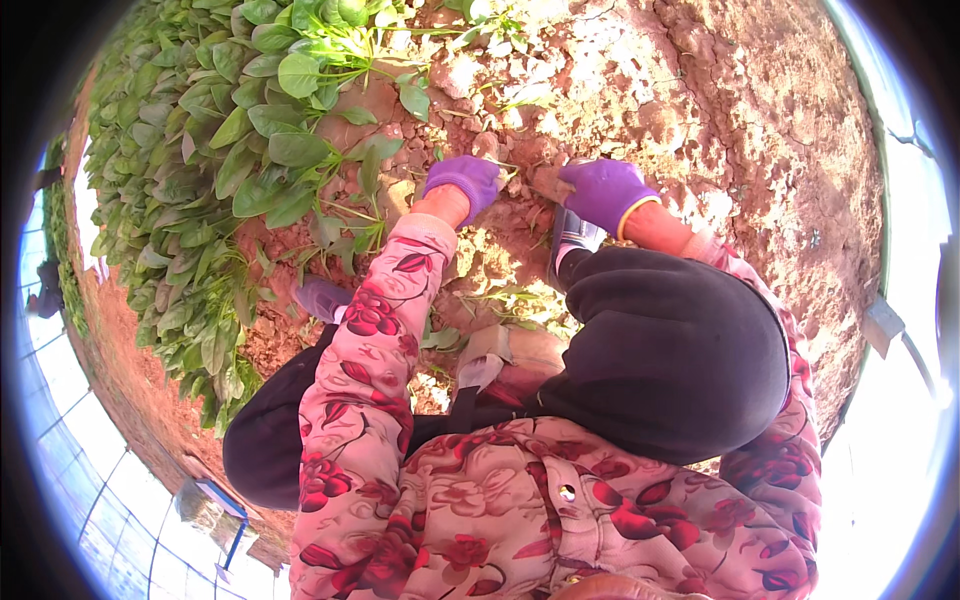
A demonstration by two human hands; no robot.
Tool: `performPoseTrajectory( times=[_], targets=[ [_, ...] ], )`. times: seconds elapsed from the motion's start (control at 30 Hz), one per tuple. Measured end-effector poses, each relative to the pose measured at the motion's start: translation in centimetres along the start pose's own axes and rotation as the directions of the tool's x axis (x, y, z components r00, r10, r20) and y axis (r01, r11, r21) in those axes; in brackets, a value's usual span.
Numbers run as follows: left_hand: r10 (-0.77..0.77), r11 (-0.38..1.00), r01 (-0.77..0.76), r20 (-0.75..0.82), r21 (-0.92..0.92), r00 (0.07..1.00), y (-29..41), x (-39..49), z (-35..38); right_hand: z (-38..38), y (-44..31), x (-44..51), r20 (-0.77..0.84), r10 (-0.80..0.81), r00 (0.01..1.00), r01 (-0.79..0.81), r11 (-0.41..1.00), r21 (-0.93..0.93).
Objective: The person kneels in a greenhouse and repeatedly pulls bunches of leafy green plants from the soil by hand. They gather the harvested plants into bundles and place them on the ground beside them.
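Observation:
My left hand (466,186), in a purple glove with soil-stained fingertips, reaches down to the cracked reddish soil beside the leafy green plants. A thin pale stem or root shows at its fingertips; whether the fingers grip it is unclear. My right hand (600,193), in a purple glove with a yellow cuff edge, is lowered to the soil just ahead of my right shoe (577,229). Its fingertips look soil-coloured, and I cannot tell if they hold anything. The two hands are apart, with clods of soil (529,154) between them.
Dense broad-leaved green plants (187,150) fill the left side. Loose leaves (517,296) lie on the ground between my feet, near a low tan object (536,349) beneath me. Cracked bare soil (750,150) stretches right, to a pale sheet wall. A blue-edged object (221,496) stands at lower left.

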State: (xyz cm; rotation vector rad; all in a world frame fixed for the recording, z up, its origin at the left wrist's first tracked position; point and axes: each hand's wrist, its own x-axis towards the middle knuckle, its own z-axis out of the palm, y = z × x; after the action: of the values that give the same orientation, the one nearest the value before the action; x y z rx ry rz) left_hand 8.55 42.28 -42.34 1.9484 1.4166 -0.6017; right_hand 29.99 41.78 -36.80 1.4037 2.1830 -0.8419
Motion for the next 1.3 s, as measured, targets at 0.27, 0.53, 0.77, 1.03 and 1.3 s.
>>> performPoseTrajectory(
  times=[0.27,0.53,0.77,1.03,1.3],
  targets=[
    [-0.097,0.995,0.093,-0.101,-0.043,0.99,-8.7,-8.5,-4.7,-1.5,-2.9,0.1,0.034,-0.071,0.997,0.076,0.982,-0.173],
    [-0.476,0.819,0.572,-0.502,0.045,0.722,-20.8,-36.4,-8.0,-3.0,5.3,1.1,-0.232,0.117,0.966,-0.086,0.986,0.142],
    [-0.973,0.213,0.826,-0.04,-0.523,0.225,-18.2,-50.4,14.0,-5.9,3.3,0.8,-0.224,0.031,0.974,-0.019,0.998,0.058],
    [-0.964,-0.023,0.655,-0.156,-0.756,-0.214,-14.2,-53.2,34.7,-12.1,1.8,-1.5,-0.281,-0.006,0.96,-0.04,0.987,-0.159],
    [-0.976,-0.173,0.677,0.031,-0.715,-0.217,-13.3,-52.4,46.0,-16.4,0.2,-5.7,-0.346,0.056,0.937,-0.13,0.972,-0.194]
  ],
)
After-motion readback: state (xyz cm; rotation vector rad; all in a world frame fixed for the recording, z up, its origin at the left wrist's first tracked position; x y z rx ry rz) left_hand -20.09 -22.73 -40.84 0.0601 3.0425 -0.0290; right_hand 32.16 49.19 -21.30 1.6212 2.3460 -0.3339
